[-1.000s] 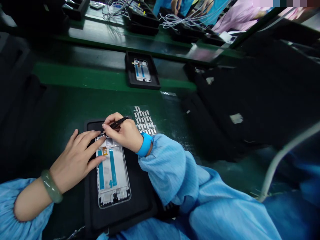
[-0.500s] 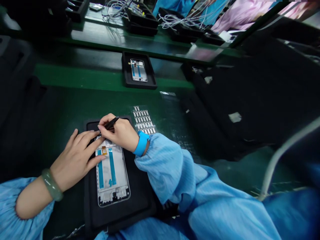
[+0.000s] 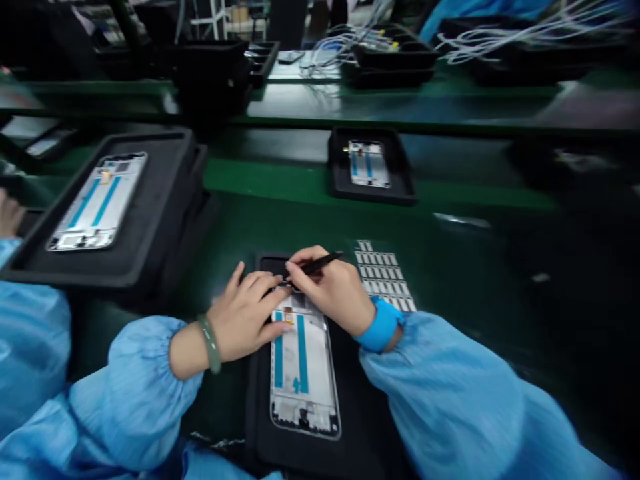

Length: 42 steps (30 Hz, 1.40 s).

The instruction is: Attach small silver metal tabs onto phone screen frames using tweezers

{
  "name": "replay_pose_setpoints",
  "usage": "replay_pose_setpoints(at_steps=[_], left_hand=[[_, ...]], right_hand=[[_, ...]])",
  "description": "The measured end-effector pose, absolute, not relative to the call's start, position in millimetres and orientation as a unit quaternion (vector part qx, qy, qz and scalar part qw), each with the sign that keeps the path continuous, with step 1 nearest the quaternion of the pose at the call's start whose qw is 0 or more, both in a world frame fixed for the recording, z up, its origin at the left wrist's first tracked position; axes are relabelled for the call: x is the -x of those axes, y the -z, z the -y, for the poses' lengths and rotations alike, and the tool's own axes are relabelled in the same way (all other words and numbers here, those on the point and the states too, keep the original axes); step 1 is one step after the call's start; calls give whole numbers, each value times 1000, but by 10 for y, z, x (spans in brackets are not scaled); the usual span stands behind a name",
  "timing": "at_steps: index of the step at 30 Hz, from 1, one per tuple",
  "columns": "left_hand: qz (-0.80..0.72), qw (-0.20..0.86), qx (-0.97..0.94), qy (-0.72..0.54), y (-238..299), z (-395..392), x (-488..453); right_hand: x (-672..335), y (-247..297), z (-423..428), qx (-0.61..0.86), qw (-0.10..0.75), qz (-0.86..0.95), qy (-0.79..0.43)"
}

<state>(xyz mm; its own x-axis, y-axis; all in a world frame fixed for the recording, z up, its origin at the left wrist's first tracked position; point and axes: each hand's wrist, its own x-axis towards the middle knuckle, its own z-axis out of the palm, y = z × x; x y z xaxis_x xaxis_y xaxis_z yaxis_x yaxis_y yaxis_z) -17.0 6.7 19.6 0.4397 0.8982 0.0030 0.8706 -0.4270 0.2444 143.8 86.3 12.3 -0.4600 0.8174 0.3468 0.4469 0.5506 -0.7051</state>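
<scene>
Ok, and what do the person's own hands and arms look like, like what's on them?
Both the left hand and right hand are ungloved. The left wrist has a green bangle; the right has a wide, bright blue band. The left sleeve and right sleeve are loose, light blue cloth.

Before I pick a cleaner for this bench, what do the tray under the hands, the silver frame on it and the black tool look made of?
Tray: probably dense foam or plastic, matt black; barely reflects light.
Frame: likely metal, perhaps part plastic; pale, smooth, softly shiny.
Black tool: coated metal or plastic; dark, too blurred to settle.
</scene>
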Motion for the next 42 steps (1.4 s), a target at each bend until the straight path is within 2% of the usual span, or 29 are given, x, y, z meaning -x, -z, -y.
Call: replay_pose_setpoints(at_steps=[8,15,24,33,42], left_hand=[[-529,83,-840,-85,-169,2,183],[-518,62,-849,-91,-90,2,212],[-517,49,-851,-80,-85,5,218],[-515,47,-851,-88,-65,2,229],[-517,26,-852,-79,-100,3,191]], right_hand=[[-1527,-161,-812,418,362,784,-283],[-1485,-134,-818,384,331,820,-266],[-1512,-142,-870,392,344,780,-345],[-1505,-171,-830,378,347,795,-324],[-1485,-53,-818,340,329,847,-242]])
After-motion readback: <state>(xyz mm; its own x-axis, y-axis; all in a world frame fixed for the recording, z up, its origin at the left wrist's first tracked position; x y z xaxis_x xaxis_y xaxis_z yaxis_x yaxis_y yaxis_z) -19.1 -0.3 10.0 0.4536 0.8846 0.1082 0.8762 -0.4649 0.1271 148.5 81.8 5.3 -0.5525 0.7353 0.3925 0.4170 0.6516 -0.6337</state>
